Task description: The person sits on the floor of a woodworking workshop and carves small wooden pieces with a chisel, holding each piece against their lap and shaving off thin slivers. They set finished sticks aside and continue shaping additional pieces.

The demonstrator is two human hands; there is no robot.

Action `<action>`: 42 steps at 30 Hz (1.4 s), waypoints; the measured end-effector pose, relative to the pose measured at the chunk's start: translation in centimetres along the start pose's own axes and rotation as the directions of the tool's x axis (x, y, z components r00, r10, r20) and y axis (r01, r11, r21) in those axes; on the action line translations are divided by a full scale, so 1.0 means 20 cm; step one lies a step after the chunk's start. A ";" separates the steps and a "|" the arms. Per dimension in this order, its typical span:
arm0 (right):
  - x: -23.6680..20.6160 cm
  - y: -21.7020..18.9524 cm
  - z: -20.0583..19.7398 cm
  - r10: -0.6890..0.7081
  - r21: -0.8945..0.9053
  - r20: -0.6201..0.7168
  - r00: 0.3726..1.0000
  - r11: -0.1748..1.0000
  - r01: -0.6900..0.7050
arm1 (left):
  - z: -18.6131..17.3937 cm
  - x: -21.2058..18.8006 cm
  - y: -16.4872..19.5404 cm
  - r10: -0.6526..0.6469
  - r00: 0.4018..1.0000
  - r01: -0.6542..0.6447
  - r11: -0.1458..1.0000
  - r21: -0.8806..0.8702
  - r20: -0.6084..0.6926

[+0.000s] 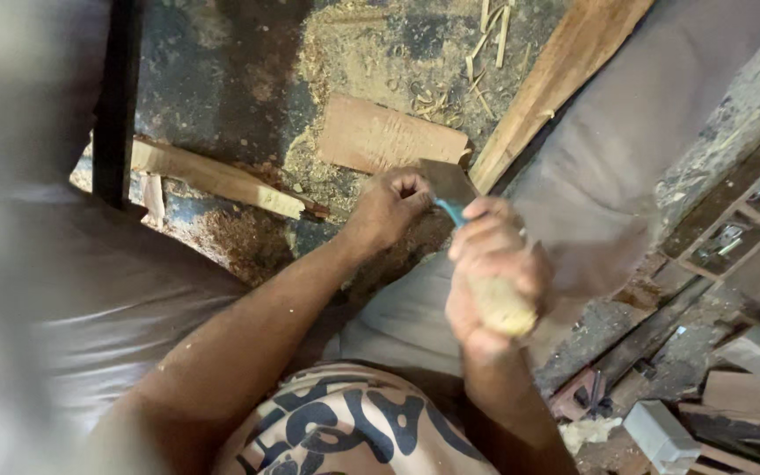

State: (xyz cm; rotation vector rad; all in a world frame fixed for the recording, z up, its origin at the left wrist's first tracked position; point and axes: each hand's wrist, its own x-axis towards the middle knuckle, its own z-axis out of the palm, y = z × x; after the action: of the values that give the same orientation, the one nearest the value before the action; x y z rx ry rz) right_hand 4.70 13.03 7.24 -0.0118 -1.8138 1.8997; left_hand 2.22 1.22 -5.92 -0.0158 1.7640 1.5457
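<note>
The right hand (490,264) is gripping a wooden-handled tool (501,303) whose blue tip is pointing toward 11 o'clock at the small wood piece (444,180) the left hand (390,207) is pinching.

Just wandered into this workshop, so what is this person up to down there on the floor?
A person works over a sawdust-covered floor. Their right hand grips a pale wooden handle with a blue piece at its front. Their left hand is closed on a small dark wooden piece. Offcut boards lie around.
</note>
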 end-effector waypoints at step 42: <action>-0.10 0.20 -1.23 -0.001 -0.831 -0.446 0.895 0.372 -0.413 | -0.23 -0.20 0.71 0.257 0.966 -0.238 0.910 -0.340 0.012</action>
State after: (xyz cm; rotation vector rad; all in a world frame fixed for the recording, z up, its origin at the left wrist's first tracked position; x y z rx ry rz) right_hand 13.54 35.27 0.26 -0.9869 -2.3834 0.6327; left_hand -4.24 -0.68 7.98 0.0861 1.4816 1.9993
